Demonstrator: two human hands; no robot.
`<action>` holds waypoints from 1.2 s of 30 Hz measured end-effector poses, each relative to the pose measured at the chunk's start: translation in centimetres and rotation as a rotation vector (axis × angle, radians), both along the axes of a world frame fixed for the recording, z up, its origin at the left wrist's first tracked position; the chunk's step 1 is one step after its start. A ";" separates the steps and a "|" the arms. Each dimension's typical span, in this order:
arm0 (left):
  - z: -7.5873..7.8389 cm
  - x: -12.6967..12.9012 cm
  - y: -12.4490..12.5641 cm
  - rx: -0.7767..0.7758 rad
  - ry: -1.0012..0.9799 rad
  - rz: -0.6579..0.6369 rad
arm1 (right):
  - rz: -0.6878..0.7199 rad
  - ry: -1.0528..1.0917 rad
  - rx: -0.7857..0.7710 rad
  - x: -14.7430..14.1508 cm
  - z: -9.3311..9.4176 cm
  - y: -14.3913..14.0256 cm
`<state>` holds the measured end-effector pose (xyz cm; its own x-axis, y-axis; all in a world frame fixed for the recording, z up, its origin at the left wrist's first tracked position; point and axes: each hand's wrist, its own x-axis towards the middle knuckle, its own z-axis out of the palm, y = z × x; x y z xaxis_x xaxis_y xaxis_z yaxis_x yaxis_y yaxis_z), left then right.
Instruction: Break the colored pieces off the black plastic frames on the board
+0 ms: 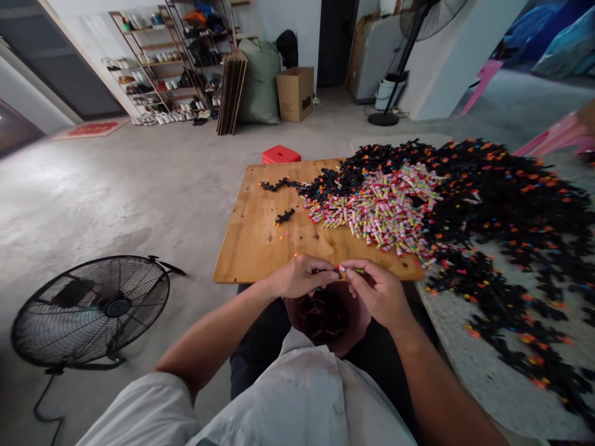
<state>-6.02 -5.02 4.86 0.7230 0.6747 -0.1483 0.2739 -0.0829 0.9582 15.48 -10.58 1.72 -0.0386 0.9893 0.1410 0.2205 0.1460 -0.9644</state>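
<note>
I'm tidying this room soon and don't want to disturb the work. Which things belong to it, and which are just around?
In use:
left hand and right hand, pinching a small colourful stick
pile of pink-and-white wrapped tubes
heap of small black plastic parts
wooden board
pink bowl in the lap

Lying about:
black floor fan
cardboard box
red stool

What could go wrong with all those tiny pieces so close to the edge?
The small piece pinched between the left hand and right hand might slip and miss the bowl on the lap. The colourful pile reaches the wooden board's near edge, so a nudge could spill pieces off it.
</note>
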 end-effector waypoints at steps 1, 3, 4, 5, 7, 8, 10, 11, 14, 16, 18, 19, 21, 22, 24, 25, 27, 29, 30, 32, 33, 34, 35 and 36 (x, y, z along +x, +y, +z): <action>0.1 0.1 0.1 0.006 0.005 -0.002 | 0.001 0.024 -0.005 0.0 -0.1 0.1; 0.3 0.3 0.1 0.016 0.011 -0.014 | 0.013 0.107 -0.032 0.0 -0.4 0.3; 0.4 0.4 0.2 0.017 0.013 -0.019 | 0.022 0.143 -0.048 0.1 -0.6 0.4; 0.4 0.5 0.2 0.013 0.017 -0.025 | 0.033 0.167 -0.062 0.1 -0.6 0.6; 0.5 0.6 0.2 -0.005 0.019 -0.032 | 0.057 0.175 -0.083 0.4 -0.7 0.7; 0.4 0.6 0.3 -0.016 0.020 -0.037 | 0.066 0.159 -0.088 0.5 -0.7 0.7; 0.3 0.5 0.3 -0.037 0.018 -0.040 | 0.075 0.110 -0.081 0.8 -0.5 0.7; 0.2 0.5 0.3 -0.043 0.020 -0.039 | 0.070 0.076 -0.062 0.9 -0.4 0.6; 0.0 0.3 0.5 -0.034 0.038 -0.017 | 0.054 -0.079 0.071 1.2 -0.1 0.4; -0.1 0.2 0.7 -0.001 0.050 -0.009 | 0.057 -0.161 0.146 1.3 -0.2 0.2; -0.2 0.1 0.8 0.034 0.057 -0.018 | 0.043 -0.138 0.137 1.2 -0.4 0.1; -0.2 0.1 0.9 0.048 0.059 -0.024 | 0.028 -0.090 0.110 1.1 -0.6 0.0; -0.1 0.1 1.0 0.066 0.063 -0.034 | -0.003 0.012 0.058 0.7 -1.1 0.0; 0.0 0.1 1.1 0.070 0.063 -0.041 | -0.006 0.050 0.042 0.6 -1.3 0.0; 0.1 0.2 1.1 0.071 0.064 -0.055 | 0.008 0.095 0.024 0.4 -1.6 0.1; 0.2 0.2 1.2 0.073 0.066 -0.061 | 0.018 0.111 0.016 0.3 -1.6 0.1; 0.2 0.2 1.1 0.079 0.075 -0.062 | 0.043 0.139 -0.008 0.5 -1.7 0.1; 0.2 0.2 1.1 0.074 0.085 -0.059 | 0.075 0.153 -0.040 0.8 -1.5 0.1; 0.1 0.2 1.0 0.063 0.086 -0.058 | 0.093 0.151 -0.057 1.0 -1.4 0.0; 0.0 0.1 1.1 0.034 0.080 -0.060 | 0.138 0.144 -0.092 1.4 -1.0 0.0; 0.0 0.0 1.1 0.013 0.079 -0.067 | 0.162 0.146 -0.110 1.6 -0.7 0.0; 0.0 0.0 1.2 -0.005 0.081 -0.077 | 0.185 0.151 -0.128 1.7 -0.5 0.0; 0.0 -0.1 1.4 -0.014 0.086 -0.087 | 0.201 0.158 -0.145 1.7 -0.3 0.1; 0.0 -0.1 1.5 -0.005 0.094 -0.096 | 0.206 0.162 -0.159 1.7 -0.2 0.2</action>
<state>-6.12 -3.54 4.83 0.7673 0.6017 -0.2219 0.3535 -0.1082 0.9291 17.23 -10.33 1.48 -0.2298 0.9732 0.0059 0.0434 0.0163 -0.9989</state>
